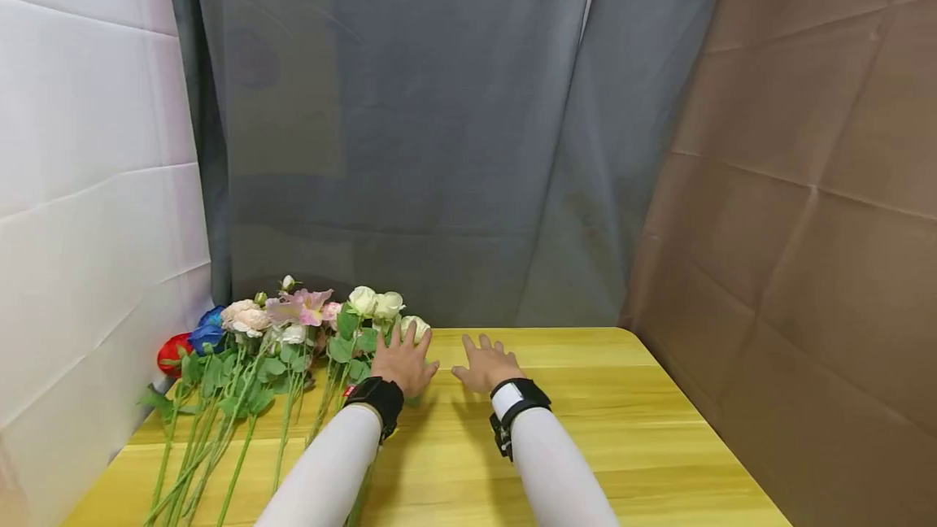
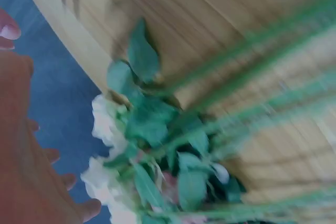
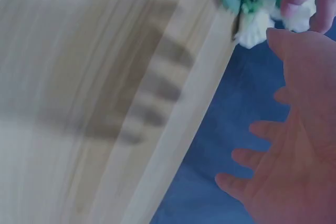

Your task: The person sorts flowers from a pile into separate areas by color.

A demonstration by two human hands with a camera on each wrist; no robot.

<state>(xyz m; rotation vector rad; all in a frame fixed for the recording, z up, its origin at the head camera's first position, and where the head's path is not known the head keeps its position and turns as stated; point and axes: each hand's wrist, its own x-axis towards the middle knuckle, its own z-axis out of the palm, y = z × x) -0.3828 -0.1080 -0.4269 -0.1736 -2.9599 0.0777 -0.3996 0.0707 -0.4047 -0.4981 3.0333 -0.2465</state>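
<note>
Both hands hover over the table with fingers spread and nothing held. In the head view the left hand (image 1: 404,364) overlaps the right end of the row of flowers, close to the white roses (image 1: 376,302). Its palm side (image 2: 37,156) shows in the left wrist view beside white blooms (image 2: 107,124) and green leaves (image 2: 149,121). To its right, the right hand (image 1: 489,366) is above bare wood. The right wrist view has that hand (image 3: 294,150) casting a finger-shaped shadow on the wood, with fingertips of the left hand at the top right corner.
Artificial flowers lie along the left of the wooden table (image 1: 586,413), stems toward the near edge: a red rose (image 1: 174,354), blue roses (image 1: 207,334), pale peonies (image 1: 246,317) and a pink lily (image 1: 309,307). A grey curtain (image 1: 410,120) hangs behind; white and brown sheets stand at the sides.
</note>
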